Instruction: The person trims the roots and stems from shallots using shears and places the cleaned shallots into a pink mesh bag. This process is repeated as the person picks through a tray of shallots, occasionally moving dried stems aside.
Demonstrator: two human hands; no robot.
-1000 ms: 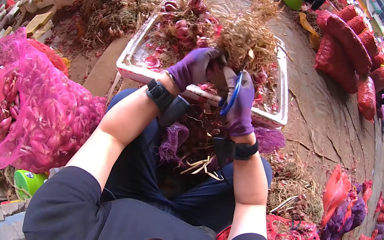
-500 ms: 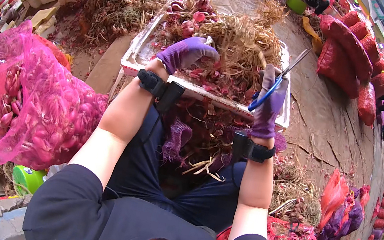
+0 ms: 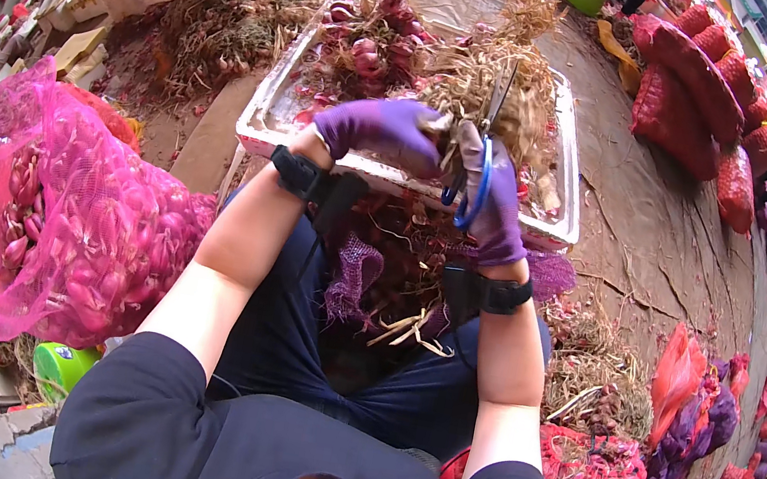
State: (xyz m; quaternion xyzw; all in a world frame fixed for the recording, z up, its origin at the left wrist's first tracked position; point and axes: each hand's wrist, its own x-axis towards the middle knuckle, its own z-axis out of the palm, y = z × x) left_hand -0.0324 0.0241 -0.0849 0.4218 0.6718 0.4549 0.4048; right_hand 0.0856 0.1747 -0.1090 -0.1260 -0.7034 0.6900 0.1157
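white foam tray (image 3: 268, 109) holds dried stalks and red shallots; a pink mesh sack (image 3: 63, 216) lies left of it. left hand (image 3: 383, 130), gloved purple, is closed on a shallot bunch (image 3: 476, 82) over the tray's near rim. right hand (image 3: 496, 203) grips blue-handled scissors (image 3: 486, 145), long axis upright, blades pointing away into the stalks.

1 head-worn fisheye view looks steeply down from above the person's chest; it faces forward over the lap to the white tray (image 3: 268, 109); close range, edges bent.
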